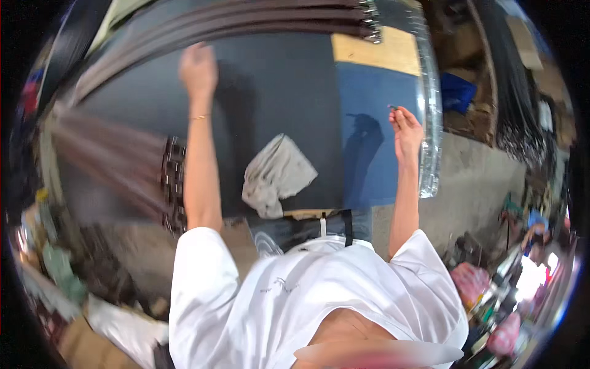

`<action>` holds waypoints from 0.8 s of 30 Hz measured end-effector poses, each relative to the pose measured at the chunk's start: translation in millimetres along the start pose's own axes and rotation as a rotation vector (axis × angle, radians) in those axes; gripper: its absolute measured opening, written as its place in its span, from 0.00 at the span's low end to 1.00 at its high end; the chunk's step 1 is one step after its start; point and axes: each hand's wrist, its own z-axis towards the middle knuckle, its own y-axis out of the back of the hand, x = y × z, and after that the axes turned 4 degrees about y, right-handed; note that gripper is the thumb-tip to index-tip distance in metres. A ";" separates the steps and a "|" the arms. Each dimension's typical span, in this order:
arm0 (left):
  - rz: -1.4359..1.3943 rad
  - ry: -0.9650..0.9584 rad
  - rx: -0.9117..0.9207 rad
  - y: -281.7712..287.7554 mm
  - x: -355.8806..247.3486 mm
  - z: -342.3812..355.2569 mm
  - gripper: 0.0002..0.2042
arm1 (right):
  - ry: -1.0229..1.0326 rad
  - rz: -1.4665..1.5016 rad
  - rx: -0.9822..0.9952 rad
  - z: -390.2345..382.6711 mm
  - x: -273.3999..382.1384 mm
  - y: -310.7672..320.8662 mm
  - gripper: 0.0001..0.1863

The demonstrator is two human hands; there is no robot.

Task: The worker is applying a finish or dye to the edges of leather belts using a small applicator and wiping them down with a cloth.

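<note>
My left hand [198,67], blurred, reaches over the dark tabletop [279,80] to just below long brown strips [258,18] with metal fittings at their right end; I cannot make out its fingers. My right hand [405,129] pinches a small dark piece [393,108] above a blue panel [378,172], beside a clear ridged edging [430,178]. A crumpled pale grey cloth [276,172] lies between my arms. Beside my left forearm, a fan of brown strips [123,160] ends in dark buckles.
A tan board [375,49] adjoins the blue panel. Right of the table hang black strips [516,111], near a blue bundle [458,91] and the concrete floor [473,178]. Assorted bags and clutter [473,283] crowd the lower right, and white sacking [123,326] the lower left.
</note>
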 end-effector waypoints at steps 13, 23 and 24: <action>0.576 -0.213 0.356 108.9 -23.7 -359.4 0.28 | 0.013 0.167 0.024 -147.2 -18.8 107.2 0.09; 0.587 -0.293 0.250 95.1 -8.2 -369.2 0.26 | 0.213 0.409 0.140 -250.3 73.1 133.9 0.07; 0.607 -0.294 0.241 90.2 -6.9 -368.3 0.26 | 0.256 0.413 0.140 -256.7 82.0 127.8 0.07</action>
